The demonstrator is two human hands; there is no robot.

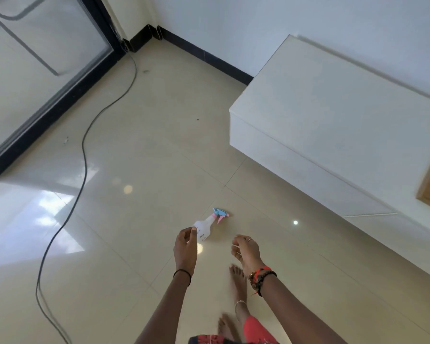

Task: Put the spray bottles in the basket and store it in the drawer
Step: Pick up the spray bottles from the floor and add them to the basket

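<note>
Bare feet (236, 276) stand lowest in view, under two outstretched arms. Just ahead of them the bottle (203, 230) lies on its side on the floor (159, 145), its blue-and-pink nozzle (220, 214) pointing away from the person. The left hand (185, 247) hangs at the bottle's base with thumb and fingers curled toward each other; whether they pinch the plastic or merely overlap it from above cannot be told at this angle. The right hand (246, 252), just beside, has its fingers loosely curled and holds nothing. No basket shows. A white cabinet (333, 125) sits off to the right, and a dark cable (85, 155) snakes across the tiles on the left. The risk lies in the grip: a two-finger pinch on the smooth base could let the bottle swing nozzle-down and slip onto the hard tile. The cable could also catch a foot on the walk to the basket.
</note>
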